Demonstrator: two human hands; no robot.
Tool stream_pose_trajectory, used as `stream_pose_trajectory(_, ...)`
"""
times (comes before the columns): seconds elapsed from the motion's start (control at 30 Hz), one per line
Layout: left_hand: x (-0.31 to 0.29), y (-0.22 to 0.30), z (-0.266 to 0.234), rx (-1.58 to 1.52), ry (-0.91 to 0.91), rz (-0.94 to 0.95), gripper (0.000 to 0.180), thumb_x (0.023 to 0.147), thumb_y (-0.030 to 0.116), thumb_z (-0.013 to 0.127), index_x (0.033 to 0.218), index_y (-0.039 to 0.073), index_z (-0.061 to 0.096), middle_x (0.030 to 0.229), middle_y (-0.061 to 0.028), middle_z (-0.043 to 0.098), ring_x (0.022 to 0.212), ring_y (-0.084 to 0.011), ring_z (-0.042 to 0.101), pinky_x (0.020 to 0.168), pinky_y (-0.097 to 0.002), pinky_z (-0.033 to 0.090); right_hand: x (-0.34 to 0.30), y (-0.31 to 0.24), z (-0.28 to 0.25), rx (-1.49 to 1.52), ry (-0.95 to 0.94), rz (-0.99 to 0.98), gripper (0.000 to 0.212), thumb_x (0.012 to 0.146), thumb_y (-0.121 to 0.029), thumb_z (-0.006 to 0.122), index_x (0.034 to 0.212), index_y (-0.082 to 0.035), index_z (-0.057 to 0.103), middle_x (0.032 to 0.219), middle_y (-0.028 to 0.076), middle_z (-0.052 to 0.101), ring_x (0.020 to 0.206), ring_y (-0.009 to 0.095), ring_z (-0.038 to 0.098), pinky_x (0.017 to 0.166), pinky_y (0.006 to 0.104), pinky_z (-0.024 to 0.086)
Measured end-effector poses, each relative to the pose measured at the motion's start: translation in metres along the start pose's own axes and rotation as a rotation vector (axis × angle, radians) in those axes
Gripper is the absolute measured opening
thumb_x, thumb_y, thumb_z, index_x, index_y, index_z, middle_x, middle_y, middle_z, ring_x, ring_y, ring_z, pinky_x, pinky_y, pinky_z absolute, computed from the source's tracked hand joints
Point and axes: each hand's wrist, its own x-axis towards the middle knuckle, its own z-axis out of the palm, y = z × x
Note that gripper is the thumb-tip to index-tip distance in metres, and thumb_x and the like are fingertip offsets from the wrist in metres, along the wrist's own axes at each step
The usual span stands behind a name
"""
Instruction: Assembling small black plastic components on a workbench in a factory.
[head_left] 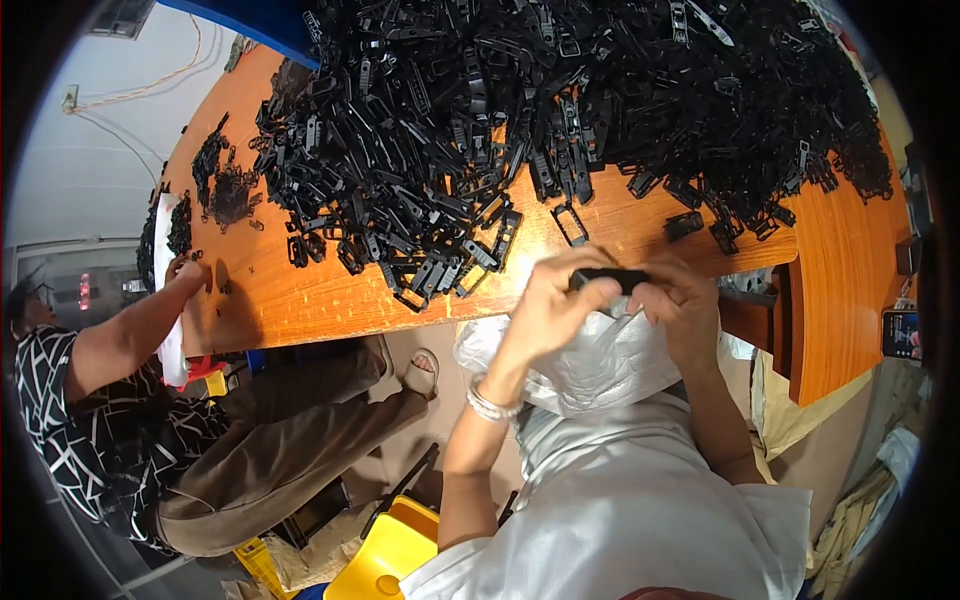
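A small black plastic part (612,277) is held between both hands just off the table's front edge, above my lap. My left hand (550,305) grips its left end, with the thumb along the near side. My right hand (684,298) pinches the right end, its fingers slightly blurred. Below the hands a white plastic bag (590,365) lies over my lap. A rectangular black frame (570,224) rests on the table just beyond my left hand. Behind it rises a large heap of similar black plastic parts (420,150).
A second heap of smaller black parts (740,110) covers the table's right side. The wooden table (330,315) has an open drawer (755,310) by my right arm. At left a co-worker's hand (190,272) is on the table. A yellow stool (385,560) stands lower left; a phone (903,334) is far right.
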Motion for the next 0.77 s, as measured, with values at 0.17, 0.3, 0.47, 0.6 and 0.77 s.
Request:
stream_pose_trajectory(0.17, 0.056, -0.007, -0.044, 0.804, 0.554, 0.097, 0.011, 0.076, 0.006, 0.058, 0.077, -0.005, 0.061, 0.076, -0.0169, 0.054, 0.073, -0.0296, 0.054, 0.067, -0.0365, 0.043, 0.002, 0.005, -0.001, 0.025, 0.004, -0.047, 0.018, 0.073, 0.004, 0.058, 0.09, 0.007, 0.059, 0.082, 0.007, 0.054, 0.057, 0.009, 0.052, 0.046, 0.0179, 0.034)
stream_pose_trajectory(0.3, 0.086, -0.014, -0.065, 1.147, 0.54, -0.129, 0.024, 0.072, 0.021, 0.067, 0.08, -0.001, 0.065, 0.074, -0.0175, 0.062, 0.072, -0.0325, 0.06, 0.067, -0.0365, 0.046, 0.0, 0.008, 0.004, -0.028, -0.047, -0.022, 0.015, 0.076, 0.003, 0.056, 0.09, 0.006, 0.06, 0.07, 0.005, 0.056, 0.052, 0.006, 0.046, 0.046, 0.0173, 0.034)
stream_pose_trajectory(0.47, 0.083, 0.001, -0.063, 1.035, 0.462, -0.35, 0.03, 0.068, 0.027, 0.071, 0.076, -0.001, 0.065, 0.068, -0.0171, 0.062, 0.067, -0.0302, 0.062, 0.065, -0.0354, 0.047, 0.001, 0.009, 0.003, -0.015, -0.058, -0.041, 0.014, 0.077, 0.002, 0.055, 0.09, 0.005, 0.06, 0.066, 0.005, 0.057, 0.051, 0.005, 0.045, 0.047, 0.0171, 0.034)
stream_pose_trajectory(0.6, 0.069, 0.007, -0.073, 0.836, 0.427, -0.296, 0.029, 0.068, 0.022, 0.073, 0.064, -0.003, 0.058, 0.051, -0.0065, 0.055, 0.043, -0.0108, 0.051, 0.043, -0.0246, 0.04, 0.006, 0.012, 0.0, -0.024, -0.074, 0.025, 0.016, 0.078, 0.001, 0.055, 0.093, 0.004, 0.059, 0.066, 0.007, 0.059, 0.051, 0.006, 0.047, 0.048, 0.0171, 0.036)
stream_pose_trajectory(0.77, 0.041, 0.014, -0.067, 0.37, 0.364, -0.362, 0.023, 0.073, 0.015, 0.071, 0.066, 0.0, 0.054, 0.052, -0.0035, 0.054, 0.037, -0.006, 0.045, 0.034, -0.0191, 0.033, 0.008, 0.015, -0.001, 0.023, -0.049, 0.017, 0.016, 0.079, 0.0, 0.054, 0.094, 0.004, 0.059, 0.069, 0.009, 0.062, 0.057, 0.009, 0.054, 0.051, 0.0179, 0.041)
